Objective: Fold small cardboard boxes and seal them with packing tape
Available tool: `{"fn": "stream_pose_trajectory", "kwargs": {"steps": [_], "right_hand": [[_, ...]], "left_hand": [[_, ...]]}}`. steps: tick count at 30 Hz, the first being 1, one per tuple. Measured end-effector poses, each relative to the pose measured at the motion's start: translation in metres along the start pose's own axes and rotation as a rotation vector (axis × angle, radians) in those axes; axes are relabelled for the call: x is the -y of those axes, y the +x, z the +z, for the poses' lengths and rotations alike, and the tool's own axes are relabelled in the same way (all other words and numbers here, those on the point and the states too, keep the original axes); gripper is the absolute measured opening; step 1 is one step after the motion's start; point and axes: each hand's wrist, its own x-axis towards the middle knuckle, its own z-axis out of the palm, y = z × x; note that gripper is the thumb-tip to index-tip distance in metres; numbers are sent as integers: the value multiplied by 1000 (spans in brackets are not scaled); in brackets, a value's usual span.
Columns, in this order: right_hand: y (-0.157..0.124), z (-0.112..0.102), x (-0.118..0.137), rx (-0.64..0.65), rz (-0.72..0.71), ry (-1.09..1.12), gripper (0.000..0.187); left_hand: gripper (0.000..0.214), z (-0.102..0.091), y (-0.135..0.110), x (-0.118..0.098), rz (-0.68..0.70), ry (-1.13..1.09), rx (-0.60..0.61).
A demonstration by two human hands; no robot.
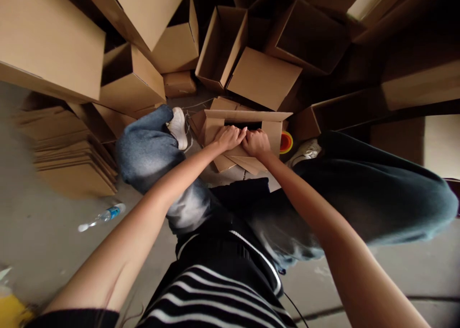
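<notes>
I sit on the floor with a small cardboard box [215, 124] between my feet, its flaps partly folded. My left hand [230, 137] and my right hand [256, 142] meet side by side on the near flaps of this box. Both have curled fingers pressing on the cardboard. The box's dark opening shows just behind my knuckles. A red and yellow tape roll [286, 142] lies right of the box, partly hidden by it.
Several assembled cardboard boxes [264, 76] are piled behind and around me. A stack of flat cardboard sheets [68, 150] lies on the floor at left. A plastic water bottle [104, 216] lies on the concrete floor near my left knee.
</notes>
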Motion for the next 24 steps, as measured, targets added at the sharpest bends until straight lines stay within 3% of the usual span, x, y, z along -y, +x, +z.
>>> {"fn": "stream_pose_trajectory", "kwargs": {"steps": [12, 19, 24], "right_hand": [[3, 5, -1, -11, -33, -19, 53], [1, 4, 0, -90, -132, -62, 46], [3, 3, 0, -73, -108, -44, 45]], "left_hand": [[60, -11, -2, -6, -45, 26, 34], [49, -20, -4, -10, 15, 31, 89], [52, -25, -3, -14, 27, 19, 81]]}}
